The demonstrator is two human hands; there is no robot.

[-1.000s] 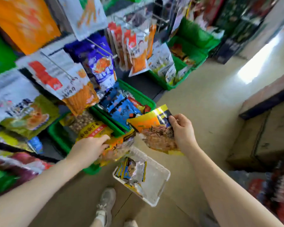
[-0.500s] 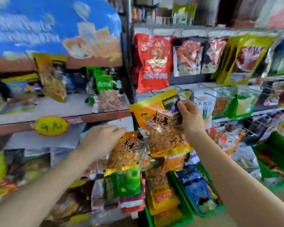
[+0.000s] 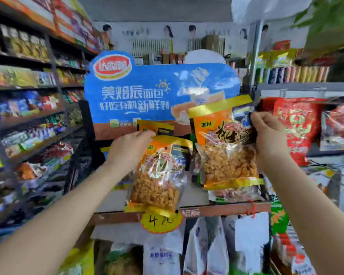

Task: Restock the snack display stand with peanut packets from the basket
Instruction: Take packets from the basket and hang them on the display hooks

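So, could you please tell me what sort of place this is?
Most likely a small grocery shop: stocked shelves of packaged goods, a blue bread display stand, and a handwritten price tag on its shelf edge.

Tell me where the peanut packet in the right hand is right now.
In the head view, right of centre, the right hand pinches the peanut packet upright before the blue sign.

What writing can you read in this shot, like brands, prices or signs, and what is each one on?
"美焙辰面包" and "好吃有料新鲜到": blue header board of the display stand.
Red oval logo on that board: too blurred to read.
"4 元", handwritten, second mark unclear: yellow price tag.
"焙辰": shelf front edge.
"王川": peanut packet pinched by the right hand.
Left hand's packet and the side shelves: blurred.
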